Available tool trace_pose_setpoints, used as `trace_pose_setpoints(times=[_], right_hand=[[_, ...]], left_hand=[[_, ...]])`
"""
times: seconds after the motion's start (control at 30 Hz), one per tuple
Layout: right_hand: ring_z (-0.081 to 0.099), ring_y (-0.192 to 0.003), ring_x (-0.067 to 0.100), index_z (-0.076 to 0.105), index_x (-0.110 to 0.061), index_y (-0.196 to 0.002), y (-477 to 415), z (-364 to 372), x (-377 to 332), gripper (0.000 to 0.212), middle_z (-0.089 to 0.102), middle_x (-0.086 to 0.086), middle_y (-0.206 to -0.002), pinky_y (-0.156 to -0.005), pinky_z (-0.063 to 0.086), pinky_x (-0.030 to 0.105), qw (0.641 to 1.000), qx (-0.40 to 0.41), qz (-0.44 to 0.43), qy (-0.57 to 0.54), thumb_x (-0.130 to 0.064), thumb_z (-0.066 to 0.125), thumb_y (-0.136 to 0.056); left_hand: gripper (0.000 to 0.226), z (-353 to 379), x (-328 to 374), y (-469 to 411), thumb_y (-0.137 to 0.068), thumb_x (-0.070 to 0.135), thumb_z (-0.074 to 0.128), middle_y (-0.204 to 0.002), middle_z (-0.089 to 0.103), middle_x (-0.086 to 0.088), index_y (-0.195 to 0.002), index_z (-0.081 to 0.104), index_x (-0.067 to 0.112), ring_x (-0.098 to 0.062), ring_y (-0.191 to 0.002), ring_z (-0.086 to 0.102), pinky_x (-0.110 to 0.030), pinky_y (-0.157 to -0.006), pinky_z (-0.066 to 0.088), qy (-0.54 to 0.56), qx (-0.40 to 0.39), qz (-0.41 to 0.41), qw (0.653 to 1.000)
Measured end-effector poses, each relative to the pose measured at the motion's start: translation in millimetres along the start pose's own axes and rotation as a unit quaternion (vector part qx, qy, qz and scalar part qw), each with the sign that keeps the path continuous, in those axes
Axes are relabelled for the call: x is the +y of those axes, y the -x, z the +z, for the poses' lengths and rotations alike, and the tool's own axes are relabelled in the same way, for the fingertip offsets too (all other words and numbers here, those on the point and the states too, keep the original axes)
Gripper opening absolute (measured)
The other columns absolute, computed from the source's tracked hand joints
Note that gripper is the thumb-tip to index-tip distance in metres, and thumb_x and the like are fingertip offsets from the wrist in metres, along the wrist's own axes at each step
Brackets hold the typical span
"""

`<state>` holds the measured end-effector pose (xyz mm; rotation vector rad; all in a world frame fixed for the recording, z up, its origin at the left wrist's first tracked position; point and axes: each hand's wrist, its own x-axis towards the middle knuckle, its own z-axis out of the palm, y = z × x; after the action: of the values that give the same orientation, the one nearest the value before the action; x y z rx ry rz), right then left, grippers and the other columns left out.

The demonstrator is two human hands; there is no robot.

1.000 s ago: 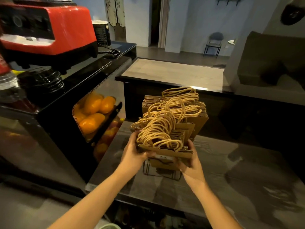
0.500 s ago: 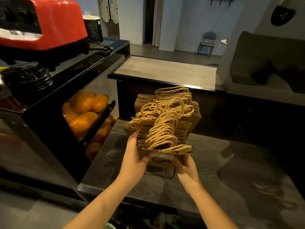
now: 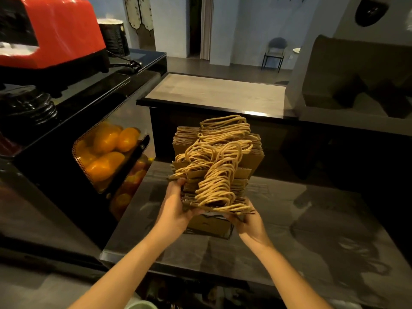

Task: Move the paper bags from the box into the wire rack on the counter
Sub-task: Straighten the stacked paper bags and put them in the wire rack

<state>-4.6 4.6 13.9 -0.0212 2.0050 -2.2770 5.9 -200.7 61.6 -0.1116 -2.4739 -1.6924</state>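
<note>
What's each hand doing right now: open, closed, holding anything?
Left hand: closed, grip on the left side of the stack of paper bags.
Right hand: closed, grip on the right near corner of the same stack.

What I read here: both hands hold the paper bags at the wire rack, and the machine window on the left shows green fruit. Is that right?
Not quite. In the head view the fruit behind the machine window is orange, not green. The rest stands: the left hand and the right hand both hold the paper bags at the wire rack.
</note>
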Motion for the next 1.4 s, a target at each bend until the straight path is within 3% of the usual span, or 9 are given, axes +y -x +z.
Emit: trace_pose_setpoints(times=[0.07, 0.13, 0.3, 0.47, 0.63, 0.8, 1.03, 1.17, 1.4], right_hand=[[0.071, -0.09, 0.022, 0.072, -0.011, -0.101, -1.2, 1.4, 1.4, 0.022, 0.072, 0.01, -0.102, -0.071, 0.061, 0.034, 0.995, -0.033, -0.006, -0.098, -0.008, 0.074, -0.079], [0.066, -0.105, 0.022, 0.064, -0.015, -0.112, -6.4, 3.9, 1.1, 0.057, 0.07, 0.005, -0.109, -0.078, 0.059, 0.031, 0.989, -0.074, 0.01, -0.125, -0.009, 0.087, -0.06], [0.064, -0.11, 0.011, 0.051, -0.02, -0.126, -23.7, 0.1, -0.5, 0.069, 0.069, -0.004, -0.115, -0.092, 0.053, 0.031, 0.99, -0.088, 0.018, 0.112, -0.017, 0.087, -0.067], [0.065, -0.109, 0.02, 0.061, -0.005, -0.119, -34.8, -6.9, 14.1, 0.052, 0.07, 0.002, -0.111, -0.083, 0.054, 0.024, 0.981, -0.135, 0.095, 0.103, 0.017, 0.071, -0.074], [0.061, -0.097, 0.002, 0.06, -0.032, -0.1, -35.4, 0.4, 10.6, 0.049, 0.064, -0.015, -0.103, -0.092, 0.049, 0.023, 0.973, -0.111, 0.103, 0.175, 0.004, 0.079, -0.073], [0.059, -0.098, 0.004, 0.059, -0.027, -0.107, -32.7, 3.8, 10.3, 0.045, 0.063, -0.011, -0.106, -0.078, 0.049, 0.009, 0.98, -0.093, 0.112, 0.133, 0.002, 0.076, -0.076], [0.055, -0.094, -0.002, 0.057, -0.027, -0.108, -29.3, 4.8, 0.1, 0.039, 0.06, -0.013, -0.105, -0.074, 0.045, 0.004, 0.972, -0.122, 0.122, 0.162, -0.003, 0.073, -0.082], [0.052, -0.11, 0.008, 0.053, -0.03, -0.112, -31.9, 7.5, 4.8, 0.046, 0.058, -0.012, -0.111, -0.092, 0.04, 0.018, 0.966, -0.098, 0.122, 0.207, -0.012, 0.078, -0.079], [0.057, -0.104, 0.005, 0.058, -0.036, -0.102, -37.5, 6.8, -0.6, 0.047, 0.064, -0.016, -0.103, -0.089, 0.045, 0.016, 0.961, -0.139, 0.153, 0.183, -0.001, 0.078, -0.076]], left_hand=[[0.075, -8.1, -2.4, -2.0, -0.064, 0.033, 0.082, -0.128, 0.048, 0.005, -0.129, 0.043, 0.031, -0.002, -0.117, 0.048, -0.007, -0.096, 0.038, -0.016, -0.022, 0.03, 0.999], [0.071, -18.3, -3.2, -3.7, -0.061, 0.047, 0.078, -0.125, 0.055, 0.013, -0.123, 0.043, 0.042, 0.003, -0.117, 0.051, -0.009, -0.095, 0.041, -0.015, -0.032, 0.024, 0.999], [0.068, -24.0, -8.4, -9.4, -0.072, 0.01, 0.08, -0.108, 0.058, 0.026, -0.113, 0.041, 0.047, 0.023, -0.098, 0.052, 0.0, -0.077, 0.041, 0.021, -0.048, -0.019, 0.998], [0.065, -23.8, -14.0, -16.7, -0.072, 0.008, 0.08, -0.114, 0.063, 0.012, -0.117, 0.045, 0.037, 0.001, -0.104, 0.061, -0.027, -0.091, 0.05, 0.044, -0.064, -0.043, 0.996], [0.07, -23.6, -15.0, -24.4, -0.063, 0.015, 0.086, -0.116, 0.062, 0.006, -0.118, 0.047, 0.033, -0.015, -0.109, 0.062, -0.041, -0.092, 0.054, 0.057, -0.073, -0.055, 0.994], [0.063, -25.6, -8.6, -31.2, -0.061, 0.011, 0.088, -0.107, 0.066, 0.01, -0.105, 0.052, 0.037, -0.005, -0.101, 0.063, -0.025, -0.083, 0.054, 0.034, -0.088, -0.044, 0.995], [0.064, -35.2, -3.7, -39.0, -0.052, 0.051, 0.085, -0.116, 0.06, 0.025, -0.105, 0.051, 0.061, 0.004, -0.114, 0.051, -0.022, -0.097, 0.039, -0.064, -0.128, -0.011, 0.99], [0.062, -38.0, 3.7, -45.4, -0.065, 0.027, 0.085, -0.108, 0.059, 0.026, -0.108, 0.048, 0.049, 0.02, -0.101, 0.049, -0.003, -0.084, 0.035, -0.054, -0.152, -0.012, 0.987], [0.069, -31.5, 3.2, -49.8, -0.068, 0.015, 0.083, -0.112, 0.062, 0.019, -0.117, 0.045, 0.044, 0.013, -0.101, 0.057, -0.005, -0.078, 0.045, 0.019, -0.154, -0.019, 0.988]])
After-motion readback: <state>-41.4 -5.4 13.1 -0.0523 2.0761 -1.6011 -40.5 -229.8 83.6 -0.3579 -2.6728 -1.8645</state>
